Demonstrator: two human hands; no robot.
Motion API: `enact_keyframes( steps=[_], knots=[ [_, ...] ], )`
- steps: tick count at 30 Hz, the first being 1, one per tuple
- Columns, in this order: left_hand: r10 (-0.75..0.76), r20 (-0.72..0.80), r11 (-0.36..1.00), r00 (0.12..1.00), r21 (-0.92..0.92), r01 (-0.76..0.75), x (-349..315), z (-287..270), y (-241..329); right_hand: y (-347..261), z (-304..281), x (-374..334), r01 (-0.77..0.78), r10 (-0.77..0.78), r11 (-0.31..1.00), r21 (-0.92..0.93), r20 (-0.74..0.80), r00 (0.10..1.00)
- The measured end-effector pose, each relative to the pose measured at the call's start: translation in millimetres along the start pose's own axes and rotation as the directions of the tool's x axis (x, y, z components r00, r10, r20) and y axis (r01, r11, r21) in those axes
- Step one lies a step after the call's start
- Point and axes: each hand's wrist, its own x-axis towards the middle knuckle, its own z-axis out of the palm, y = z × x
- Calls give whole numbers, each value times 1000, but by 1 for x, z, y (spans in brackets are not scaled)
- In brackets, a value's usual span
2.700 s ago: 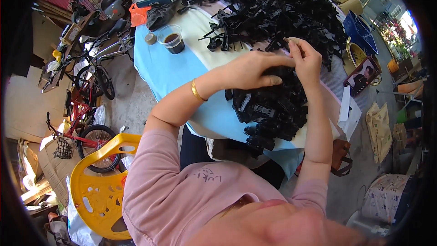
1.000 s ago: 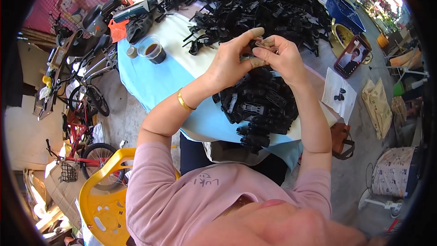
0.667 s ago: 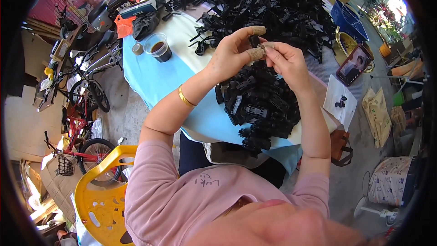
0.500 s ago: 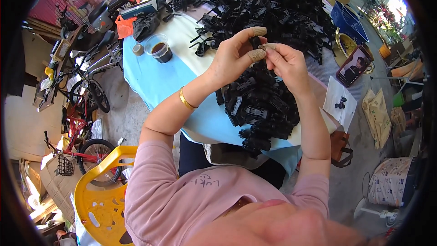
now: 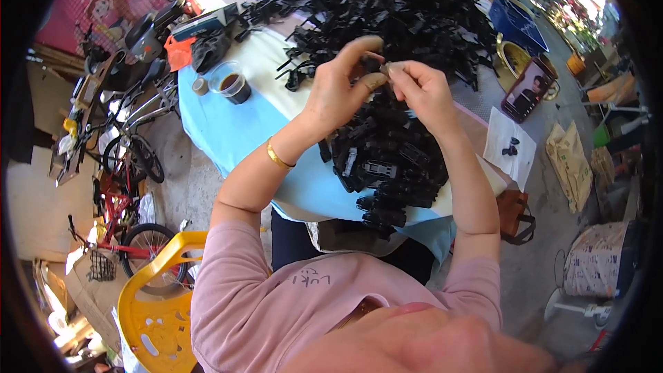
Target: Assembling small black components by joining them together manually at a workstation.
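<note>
Where the lower edge cuts the person off, a pink shirt (image 5: 352,304) lies nearest, dark lettering and a small drawn face on its chest. Taking the hands as the clock's hub, a yellow chair (image 5: 153,311) stands at seven o'clock, also cut by that edge. At six o'clock, a small heap of black parts (image 5: 390,166) sits on the pale blue and cream cloth (image 5: 297,192), its pieces hard to tell apart. Just beyond, the left hand (image 5: 331,91), a gold bangle (image 5: 276,155) on its wrist, is half curled, thumb and forefinger parted around a small dark piece (image 5: 385,68); the right hand (image 5: 423,90) pinches at the same piece, thumb against forefinger. Blur hides the piece's shape and exactly where each fingertip touches. White paper (image 5: 503,156) bearing a few dark bits lies at four o'clock; a phone (image 5: 528,90) with a person on its lit screen leans at three. A clear cup (image 5: 233,85) of dark liquid stands at nine, and a dark box (image 5: 200,25) past it carries pale print too small to read. At twelve, a large heap of black parts (image 5: 394,0) runs out past the upper edge.
</note>
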Motion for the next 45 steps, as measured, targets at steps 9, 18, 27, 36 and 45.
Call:
enact_keyframes(
  steps=[9, 18, 27, 36, 45],
  knots=[
    [216, 174, 857, 961, 438, -272, -4, 4, 8, 0, -2, -5, 304, -334, 872, -382, -11, 943],
    [-195, 596, 506, 779, -619, 600, 7, -22, -11, -7, -27, 1, 55, -89, 982, 179, 185, 979],
    [-408, 478, 621, 778, -480, 620, 5, -9, 6, -3, -11, 0, 181, -208, 972, 152, 184, 961],
    [-240, 98, 850, 966, -459, 258, -1, -6, 0, 0, -3, -5, 177, -174, 981, -80, 41, 984],
    [-93, 67, 924, 993, -367, 112, -5, -5, -6, -11, -1, -7, 36, -32, 999, -41, 95, 995]
  ],
)
